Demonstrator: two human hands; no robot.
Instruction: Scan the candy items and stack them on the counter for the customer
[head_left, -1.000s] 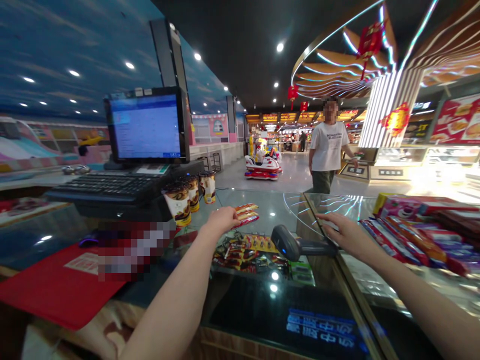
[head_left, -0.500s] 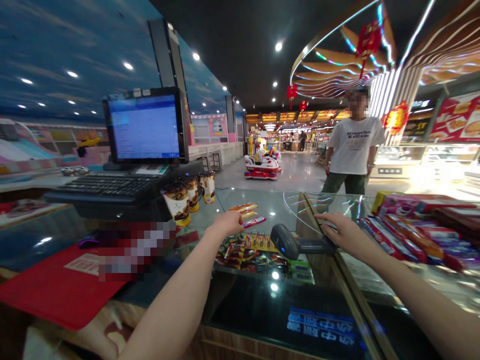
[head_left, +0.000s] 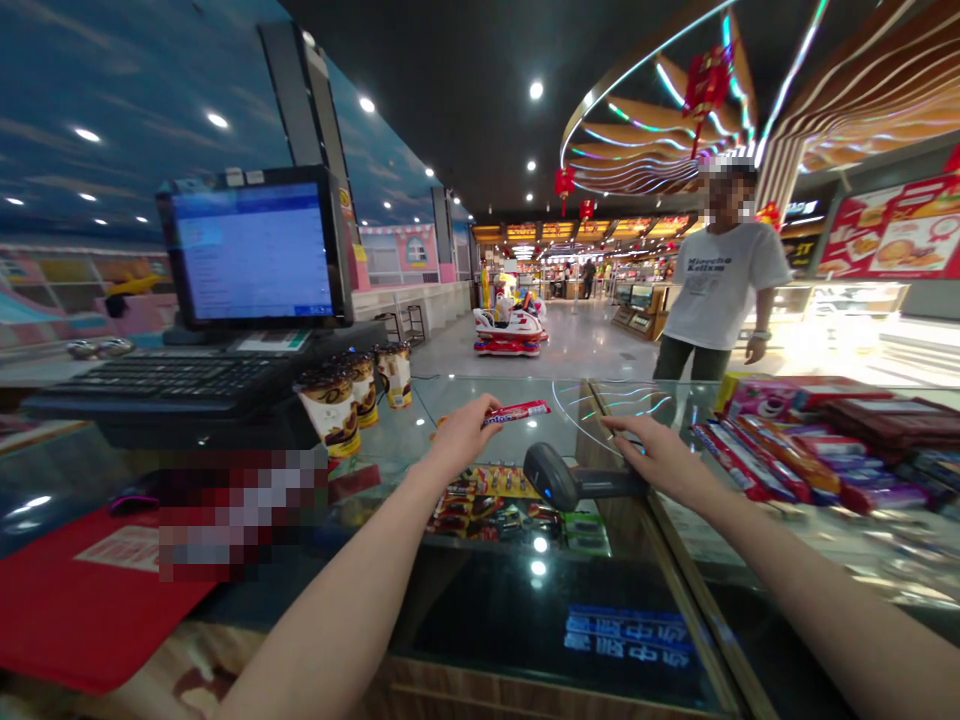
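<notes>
My left hand (head_left: 463, 436) is closed on one end of a red candy roll (head_left: 520, 412), lifted just above the glass counter, its other end pointing right. Partly hidden behind that hand lies an orange-yellow package (head_left: 441, 428). My right hand (head_left: 660, 455) hovers at the counter's wooden divider, fingers stretched out and apart, with nothing visible in them. Close to its wrist side rests a black barcode scanner (head_left: 574, 480), head turned left. The scanner does not appear gripped.
Several lidded cups (head_left: 330, 410) stand beside the monitor (head_left: 251, 255) and keyboard (head_left: 157, 380). A red mat (head_left: 67, 620) covers the left side. Packaged snacks (head_left: 780, 455) are piled at right. Across the counter stands a person (head_left: 720, 285) in a white T-shirt.
My left hand has raised the candy roll off the counter, away from the orange-yellow packages. My right hand stays near the scanner. The person opposite has turned sideways and shifted right.
</notes>
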